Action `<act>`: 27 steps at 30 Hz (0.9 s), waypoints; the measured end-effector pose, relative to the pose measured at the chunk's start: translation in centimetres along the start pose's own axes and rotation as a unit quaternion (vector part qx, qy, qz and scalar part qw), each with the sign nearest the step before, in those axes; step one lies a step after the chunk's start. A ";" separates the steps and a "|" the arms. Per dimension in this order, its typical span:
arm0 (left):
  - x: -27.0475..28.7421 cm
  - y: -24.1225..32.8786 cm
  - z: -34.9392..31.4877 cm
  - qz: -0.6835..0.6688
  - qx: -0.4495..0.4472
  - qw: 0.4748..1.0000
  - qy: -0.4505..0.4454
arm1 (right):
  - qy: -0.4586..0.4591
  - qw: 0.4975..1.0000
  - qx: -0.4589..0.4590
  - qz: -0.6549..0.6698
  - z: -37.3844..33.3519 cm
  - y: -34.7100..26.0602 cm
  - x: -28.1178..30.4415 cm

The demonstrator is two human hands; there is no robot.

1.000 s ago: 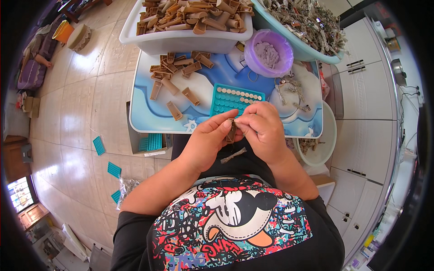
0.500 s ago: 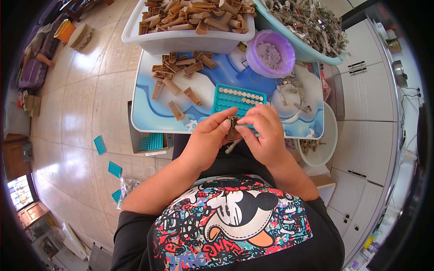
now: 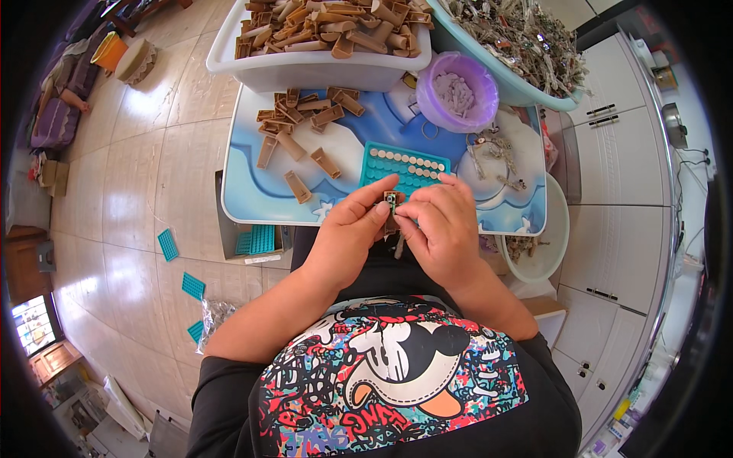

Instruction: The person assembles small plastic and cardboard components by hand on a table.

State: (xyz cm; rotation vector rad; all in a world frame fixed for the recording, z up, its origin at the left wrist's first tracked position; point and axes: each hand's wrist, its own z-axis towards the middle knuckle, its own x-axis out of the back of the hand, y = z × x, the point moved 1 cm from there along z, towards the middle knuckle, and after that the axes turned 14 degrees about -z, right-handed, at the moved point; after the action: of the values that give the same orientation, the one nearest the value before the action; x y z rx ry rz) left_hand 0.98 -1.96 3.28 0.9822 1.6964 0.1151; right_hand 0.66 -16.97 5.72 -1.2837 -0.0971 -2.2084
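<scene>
Just above our lap, at the near edge of the desk [image 3: 252,206], we hold a small brown piece [image 3: 391,204] between both hands. Our left hand [image 3: 353,229] pinches it from its side with thumb and forefinger closed on it, and our right hand [image 3: 439,225] closes its fingertips on the same piece from the other side, so the two hands meet around it. We judge this to be the fitting step: something small is being seated into the brown piece, though what passes between the fingertips is too small to tell. The next move, as we read it, calls for a steady pinch and a careful press, with the part kept square.

Just beyond our fingers lies one teal tray [image 3: 403,164] with a row of pale round bits along its far edge. Beyond the left hand, loose brown housings [image 3: 298,185] lie scattered on the desk; we count roughly a dozen. Beyond the right hand sits a small tangle of metal parts [image 3: 492,156]. Farther out stands one purple cup [image 3: 456,93] of pale bits, one white tub [image 3: 305,72] heaped with brown housings, and one pale blue basin [image 3: 527,88] of metal scrap. Beside the right hand, off the desk, is one white bowl [image 3: 553,237]. On the floor left of the left hand lie three more teal trays [image 3: 169,244].
</scene>
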 end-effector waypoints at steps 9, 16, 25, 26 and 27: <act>0.2 0.0 0.0 -0.002 0.002 1.000 0.021 | -0.009 0.995 0.049 -0.088 0.4 -0.4 0.7; 0.0 -0.1 0.1 -0.016 0.010 0.999 0.032 | -0.014 0.991 0.075 -0.106 0.6 -0.4 0.3; 0.3 -0.2 0.1 -0.020 0.011 0.999 0.033 | 0.011 0.998 -0.030 0.046 0.6 1.2 -0.4; 0.4 -0.2 0.1 -0.020 0.011 0.999 0.033 | 0.014 0.998 -0.028 0.055 0.7 1.1 -0.5; 0.6 -0.2 0.2 -0.018 0.001 0.999 0.029 | 0.013 0.998 -0.027 0.055 0.8 1.0 -0.5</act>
State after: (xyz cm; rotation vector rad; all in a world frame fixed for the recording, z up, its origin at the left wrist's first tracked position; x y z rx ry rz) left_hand 0.97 -1.80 2.62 0.9573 1.7669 0.1202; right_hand 1.93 -17.33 5.52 -1.2576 0.0427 -2.1473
